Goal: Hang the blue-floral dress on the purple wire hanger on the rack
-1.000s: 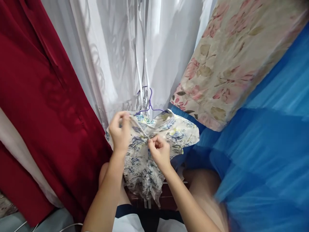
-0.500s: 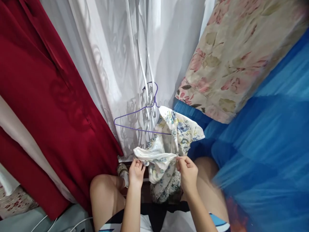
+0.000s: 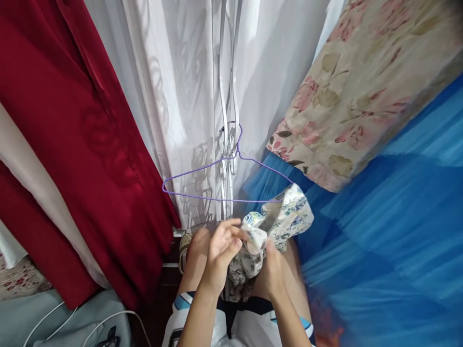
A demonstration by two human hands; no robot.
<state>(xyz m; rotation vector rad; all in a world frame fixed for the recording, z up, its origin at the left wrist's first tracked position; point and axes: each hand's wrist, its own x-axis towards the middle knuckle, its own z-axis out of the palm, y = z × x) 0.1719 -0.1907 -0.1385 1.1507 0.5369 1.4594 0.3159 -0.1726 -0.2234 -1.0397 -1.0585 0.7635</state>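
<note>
A white garment with a blue and yellow floral print (image 3: pixel 294 212) hangs by one shoulder on the right end of a purple wire hanger (image 3: pixel 202 197). Its lower part bunches between my knees. My right hand (image 3: pixel 274 267), somewhat blurred, pinches the gathered cloth from the right side. On the left, my left hand (image 3: pixel 223 248) has its fingers stretched and apart, their tips at the edge of the bunched cloth. Whether those tips touch it is unclear. The hanger's left arm is bare, and its hook hangs among white ribbons (image 3: pixel 233 91).
Dark red cloth (image 3: pixel 119 168) hangs on the left and white curtains (image 3: pixel 181 96) behind the hanger. Right of them are a pink-flowered cloth (image 3: pixel 347 106) and blue tulle (image 3: pixel 390 231). White cables (image 3: pixel 119 313) lie at lower left, and a beige clog (image 3: pixel 184 248) shows below.
The floral garment has slid right and down, baring more of the hanger. My left hand has come off the garment's left edge and moved right with spread fingers. My knees have drawn closer.
</note>
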